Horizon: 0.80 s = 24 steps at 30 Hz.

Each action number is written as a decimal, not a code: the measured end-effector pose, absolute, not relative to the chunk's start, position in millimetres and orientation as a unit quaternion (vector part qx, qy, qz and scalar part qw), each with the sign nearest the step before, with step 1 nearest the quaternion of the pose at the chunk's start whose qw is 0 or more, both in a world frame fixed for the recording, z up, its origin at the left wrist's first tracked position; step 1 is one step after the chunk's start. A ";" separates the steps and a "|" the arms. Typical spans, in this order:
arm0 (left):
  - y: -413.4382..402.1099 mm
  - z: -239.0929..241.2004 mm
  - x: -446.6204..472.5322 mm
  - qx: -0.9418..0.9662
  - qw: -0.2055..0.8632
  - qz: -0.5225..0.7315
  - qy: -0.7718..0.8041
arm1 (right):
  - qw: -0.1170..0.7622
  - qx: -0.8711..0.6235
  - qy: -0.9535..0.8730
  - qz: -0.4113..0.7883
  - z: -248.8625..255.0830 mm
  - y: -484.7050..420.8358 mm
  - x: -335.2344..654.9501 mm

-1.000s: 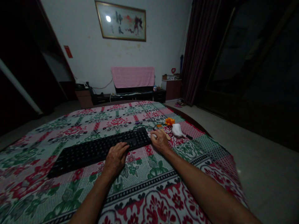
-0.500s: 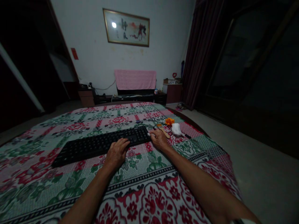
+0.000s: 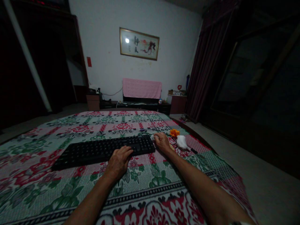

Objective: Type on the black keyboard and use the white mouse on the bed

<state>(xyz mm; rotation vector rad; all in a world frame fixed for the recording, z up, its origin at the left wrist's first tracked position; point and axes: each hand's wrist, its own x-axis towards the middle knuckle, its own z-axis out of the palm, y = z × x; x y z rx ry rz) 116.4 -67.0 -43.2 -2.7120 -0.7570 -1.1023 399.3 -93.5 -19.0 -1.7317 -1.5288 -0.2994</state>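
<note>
A black keyboard (image 3: pixel 93 151) lies slantwise on the patterned cloth. My left hand (image 3: pixel 119 159) rests with its fingers stretched flat over the keyboard's near edge, right of its middle. At the right end of the keyboard, my right hand (image 3: pixel 161 142) is closed, its fingertips pinched by the corner. A small whitish bit (image 3: pixel 152 137) shows at those fingertips, too small to name. Right of this hand lie a bright orange crumpled thing (image 3: pixel 174 133) and a white rounded thing (image 3: pixel 182 142) with a dark tip. A pale wooden handle (image 3: pixel 172 146) is mostly hidden behind the right hand.
The floral cloth (image 3: pixel 79 190) covers a large rounded table. A thin dark pen-like thing (image 3: pixel 142 130) lies beyond the keyboard. Across the room stand a low cabinet (image 3: pixel 179 104) and a screen draped with a pink towel (image 3: pixel 142 88). A dark curtain (image 3: pixel 206 62) hangs at right.
The view has tilted up, so the scene sits lower and further right. My right hand has shifted slightly beyond the keyboard's corner and now covers most of the wooden-handled brush. The left hand stays put.
</note>
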 end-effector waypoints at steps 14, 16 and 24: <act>-70.4 -45.1 117.8 -0.888 0.082 -0.374 -0.254 | 0.303 -0.581 -0.741 -0.146 -21.7 -71.1 412.6; -71.1 -44.6 117.8 -0.887 0.084 -0.376 -0.255 | 0.291 -0.584 -0.743 -0.149 -17.1 -77.5 409.8; -73.9 -42.3 117.9 -0.890 0.071 -0.365 -0.265 | 0.271 -0.605 -0.731 -0.164 -1.3 -76.6 395.9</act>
